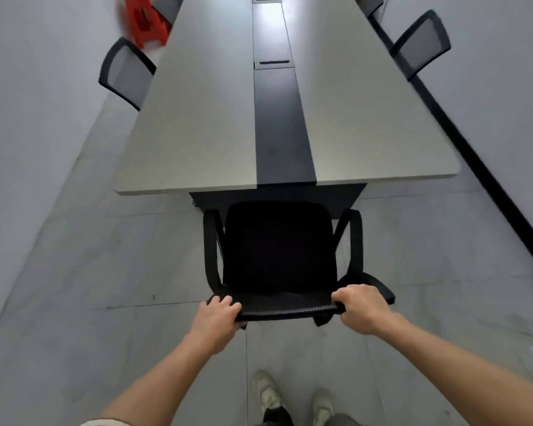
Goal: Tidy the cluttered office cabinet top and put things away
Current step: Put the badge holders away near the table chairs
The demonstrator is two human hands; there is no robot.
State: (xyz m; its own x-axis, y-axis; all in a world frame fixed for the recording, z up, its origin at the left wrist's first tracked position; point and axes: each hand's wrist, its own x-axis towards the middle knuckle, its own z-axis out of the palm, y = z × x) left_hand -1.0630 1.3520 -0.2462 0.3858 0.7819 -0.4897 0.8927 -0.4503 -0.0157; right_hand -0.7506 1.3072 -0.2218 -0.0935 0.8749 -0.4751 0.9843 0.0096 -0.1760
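Beside table, chair backrest held in both hands' grip

Both hands, left hand and right hand, clasp the black chair backrest facing the table.

The black office chair stands upright on the grey tiled floor at the near end of the long white table, its seat facing the table and partly under the edge. It has two curved armrests and a mesh backrest, its top edge nearest the camera.
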